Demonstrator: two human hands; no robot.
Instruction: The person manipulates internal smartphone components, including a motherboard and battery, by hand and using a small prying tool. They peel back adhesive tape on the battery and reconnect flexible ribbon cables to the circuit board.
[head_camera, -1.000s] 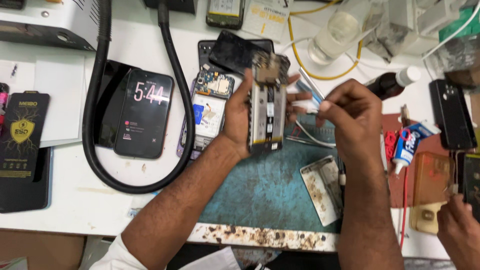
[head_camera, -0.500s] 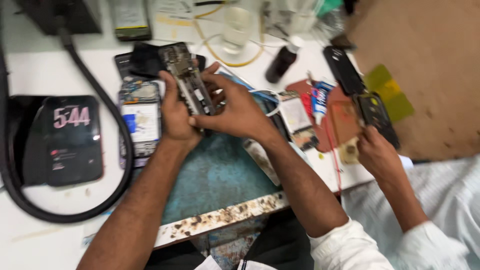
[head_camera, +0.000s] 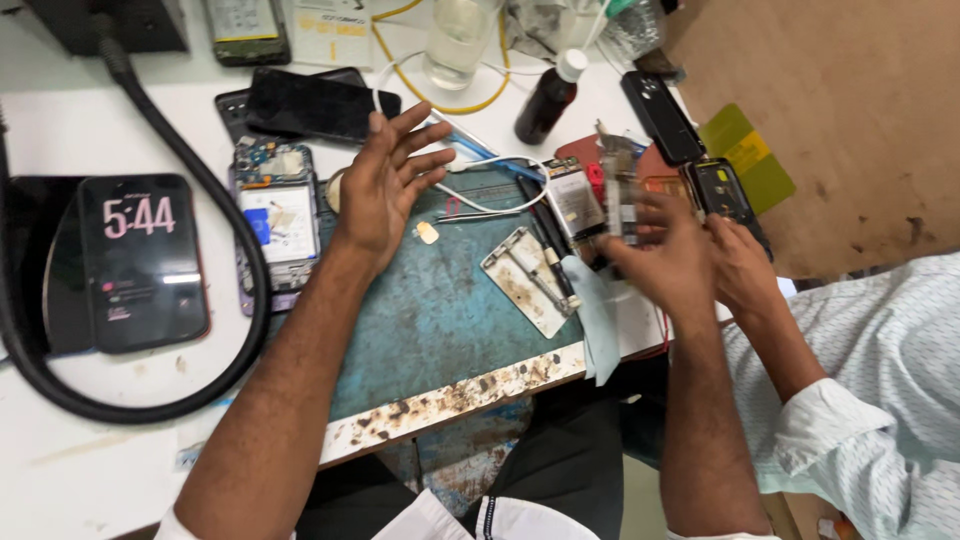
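At right hand (head_camera: 665, 255), blurred phone frame (head_camera: 620, 195) (seemingly gripped), left hand (head_camera: 385, 180) apart

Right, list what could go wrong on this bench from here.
1. The right hand holds a stripped phone frame, blurred, close beside another person's hand; a bump could knock it loose.
2. The dark brown bottle with a white cap and the clear glass stand near the opened phone with bare circuit boards; a spill might wet them.
3. The left hand hovers open above a small pale part on the teal mat; it could easily be swept off.
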